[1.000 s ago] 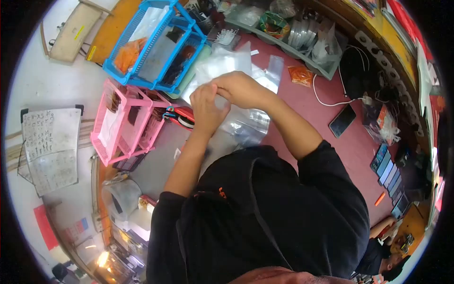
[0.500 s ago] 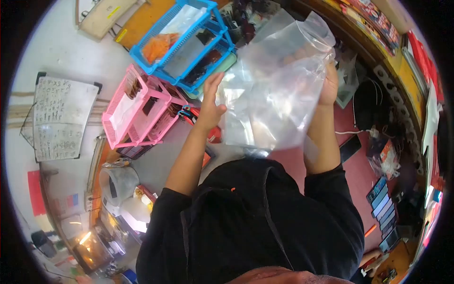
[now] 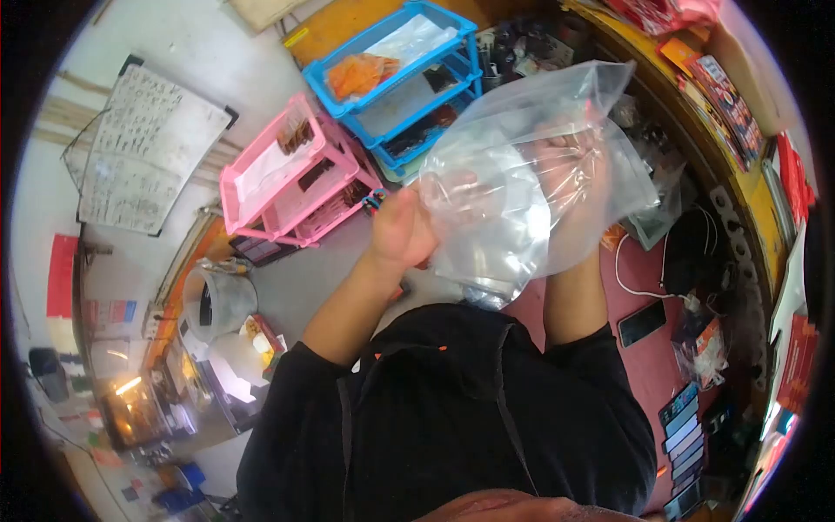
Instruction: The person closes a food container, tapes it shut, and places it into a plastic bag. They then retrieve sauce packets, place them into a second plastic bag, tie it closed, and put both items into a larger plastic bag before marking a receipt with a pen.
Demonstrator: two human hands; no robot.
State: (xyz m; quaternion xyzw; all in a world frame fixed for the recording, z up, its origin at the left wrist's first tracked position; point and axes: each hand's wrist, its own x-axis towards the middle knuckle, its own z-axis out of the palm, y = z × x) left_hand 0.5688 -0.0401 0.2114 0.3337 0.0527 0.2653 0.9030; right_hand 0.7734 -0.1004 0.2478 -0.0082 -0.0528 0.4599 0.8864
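A large clear plastic bag (image 3: 496, 217) spreads in front of my chest, its surface creased and shiny. My left hand (image 3: 413, 224) is at the bag's left side, fingers apart and partly behind or inside the film, with the palm and thumb showing. Seen through the plastic, my right hand (image 3: 570, 161) is at the bag's upper right, its fingers bunched on the gathered film. A silvery flat part shows at the bag's lower end.
Pink stacked trays (image 3: 270, 183) and blue stacked trays (image 3: 383, 87) stand at the upper left. A phone (image 3: 642, 324) lies on the red surface at right, with several more phones (image 3: 683, 435) below it. A whiteboard (image 3: 152, 148) is on the left.
My left hand has moved in against the bag's left side. The bag has changed shape and my right hand is now behind its film. The whole view has shifted and turned.
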